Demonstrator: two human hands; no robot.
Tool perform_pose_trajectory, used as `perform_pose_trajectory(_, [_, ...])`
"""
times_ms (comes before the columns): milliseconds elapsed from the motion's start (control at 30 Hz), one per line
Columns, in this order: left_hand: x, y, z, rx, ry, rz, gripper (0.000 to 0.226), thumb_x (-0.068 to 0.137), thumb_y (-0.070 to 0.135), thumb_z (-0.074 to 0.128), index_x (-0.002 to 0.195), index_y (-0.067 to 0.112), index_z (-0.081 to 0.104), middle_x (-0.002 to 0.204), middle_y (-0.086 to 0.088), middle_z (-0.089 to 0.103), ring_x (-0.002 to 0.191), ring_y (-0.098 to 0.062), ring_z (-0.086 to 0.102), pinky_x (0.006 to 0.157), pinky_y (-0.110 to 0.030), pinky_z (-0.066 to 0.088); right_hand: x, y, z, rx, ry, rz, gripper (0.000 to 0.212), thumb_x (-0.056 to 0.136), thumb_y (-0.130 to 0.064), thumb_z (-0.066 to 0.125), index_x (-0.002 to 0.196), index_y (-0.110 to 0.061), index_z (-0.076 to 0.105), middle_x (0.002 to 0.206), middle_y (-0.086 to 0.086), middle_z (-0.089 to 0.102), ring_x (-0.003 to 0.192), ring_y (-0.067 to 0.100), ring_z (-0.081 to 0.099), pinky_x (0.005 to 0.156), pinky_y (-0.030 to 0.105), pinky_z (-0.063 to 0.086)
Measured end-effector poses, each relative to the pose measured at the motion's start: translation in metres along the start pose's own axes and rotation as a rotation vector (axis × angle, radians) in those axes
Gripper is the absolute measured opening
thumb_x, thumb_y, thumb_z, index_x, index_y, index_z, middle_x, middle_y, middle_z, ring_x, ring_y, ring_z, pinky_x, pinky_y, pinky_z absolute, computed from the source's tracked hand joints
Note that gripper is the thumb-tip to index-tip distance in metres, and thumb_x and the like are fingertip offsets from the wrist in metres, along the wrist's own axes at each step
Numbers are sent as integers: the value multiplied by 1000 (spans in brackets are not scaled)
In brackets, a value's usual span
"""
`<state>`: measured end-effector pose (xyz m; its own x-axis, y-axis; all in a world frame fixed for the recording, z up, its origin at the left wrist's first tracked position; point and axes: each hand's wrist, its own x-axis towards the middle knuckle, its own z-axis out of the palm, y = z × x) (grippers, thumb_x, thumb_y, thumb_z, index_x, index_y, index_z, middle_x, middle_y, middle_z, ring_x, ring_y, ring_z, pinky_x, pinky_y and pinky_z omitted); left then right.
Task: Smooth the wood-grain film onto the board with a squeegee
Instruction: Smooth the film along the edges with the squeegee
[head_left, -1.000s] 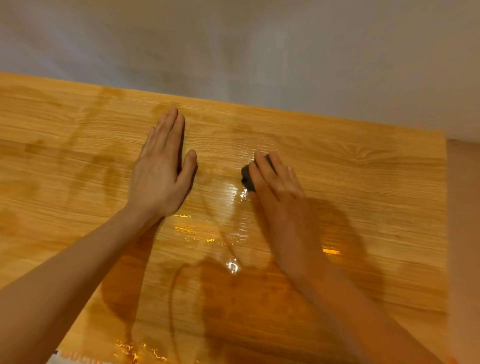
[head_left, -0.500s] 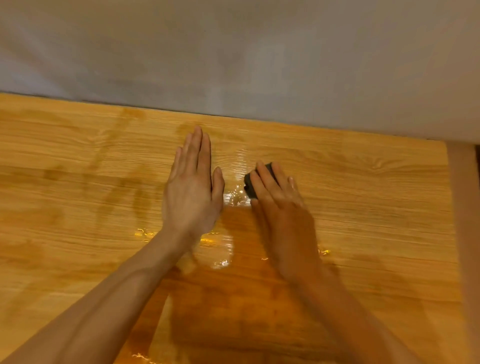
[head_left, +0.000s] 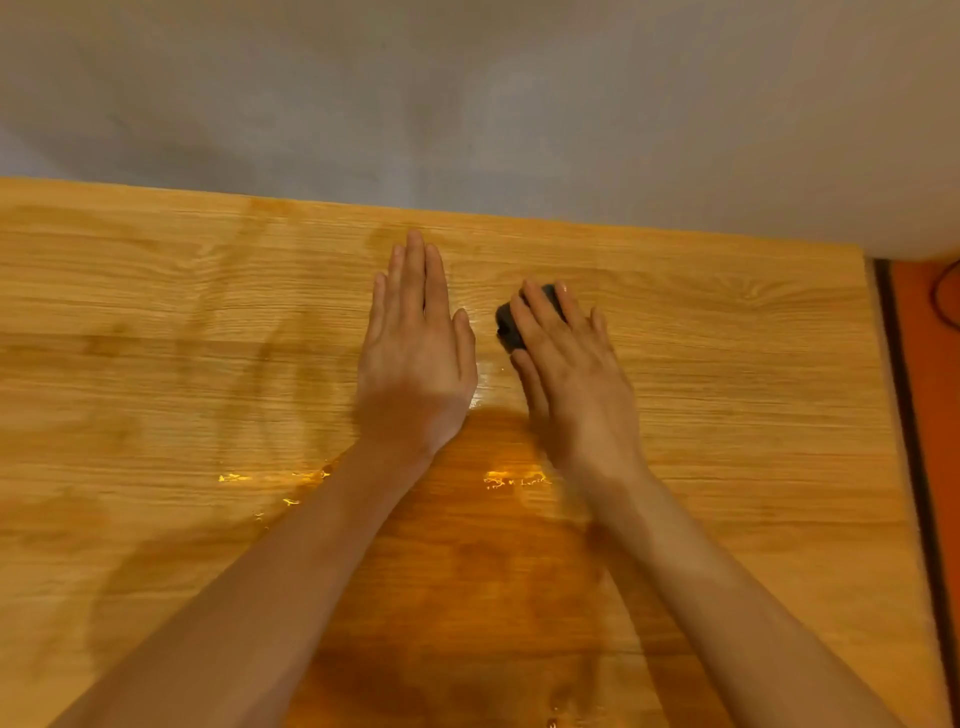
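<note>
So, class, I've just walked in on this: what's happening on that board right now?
A person is sticking wood-grain film onto a board. The right hand presses a small dark squeegee against the film, fingers laid over it. The left hand lies flat and open beside it, holding the film down. Both hands work near the far edge by the wall. Glossy glints nearer the person suggest some spots are not flat yet.

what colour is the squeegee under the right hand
Black or very dark grey squeegee, seen in the head view.
</note>
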<state>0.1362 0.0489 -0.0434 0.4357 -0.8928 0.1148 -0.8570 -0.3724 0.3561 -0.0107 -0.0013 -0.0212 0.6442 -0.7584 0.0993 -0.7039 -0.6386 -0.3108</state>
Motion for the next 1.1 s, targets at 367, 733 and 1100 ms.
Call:
perform_pose_trajectory(367, [1,3,-4,15,-51,-20,63,105,30,14,159,-3,12,169,-18,8,158,-29,6,129,-40,5,-6,-31,15,22,175,401,46,103,-11,39,148,-7,36,157,8,29,148,23,20,122,39,10])
perform_pose_trajectory(733, [-1,4,-3,2,-25,-13,59,108,25,24,159,-3,12,169,-19,10,158,-29,7,129,-38,4,-56,63,-26,-53,256,646,47,101,-16,32,146,-2,36,155,14,32,147,31,23,121,46,14])
perform_pose_trajectory(1100, [-20,-10,-23,-139,-118,81,61,108,29,28,160,-1,16,169,-16,10,158,-29,7,128,-39,2,-70,29,-15,-42,109,234,43,100,-14,46,143,-8,46,151,8,41,144,25,31,121,38,14])
